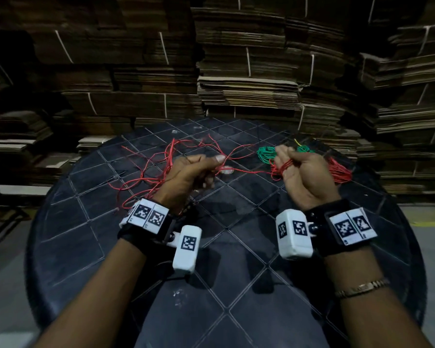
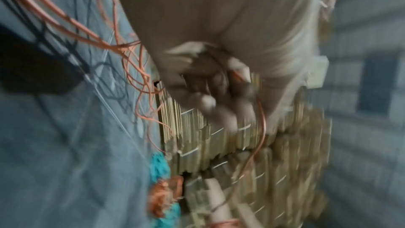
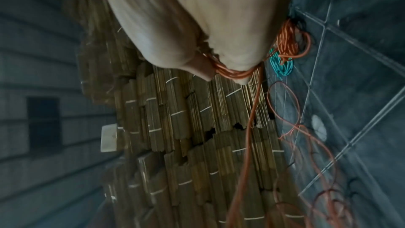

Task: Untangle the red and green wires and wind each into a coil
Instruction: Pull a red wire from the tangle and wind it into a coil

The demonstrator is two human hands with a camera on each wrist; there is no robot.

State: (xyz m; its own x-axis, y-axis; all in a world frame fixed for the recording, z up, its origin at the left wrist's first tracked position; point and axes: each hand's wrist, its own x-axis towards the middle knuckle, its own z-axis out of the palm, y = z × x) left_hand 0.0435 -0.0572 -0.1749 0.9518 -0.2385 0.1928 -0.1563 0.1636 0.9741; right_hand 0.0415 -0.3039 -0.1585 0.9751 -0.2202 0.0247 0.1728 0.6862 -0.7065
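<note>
Left hand [image 1: 186,172] pinching thin red wire [image 1: 146,172], right hand [image 1: 301,172] fingers wrapped in red coil [image 1: 285,167], dark gridded table [image 1: 236,247]

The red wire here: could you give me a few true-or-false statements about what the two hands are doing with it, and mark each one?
1. Turns of red wire are wound around the fingers of the right hand. True.
2. The left hand lies flat and empty on the table. False: it is raised and pinches a strand of the red wire.
3. A green coil lies on the table beyond the right hand. True.
4. All the red wire is already coiled. False: loose red loops still sprawl across the table by the left hand.
5. The table stands before a bare white wall. False: stacks of flattened cardboard rise behind it.
</note>
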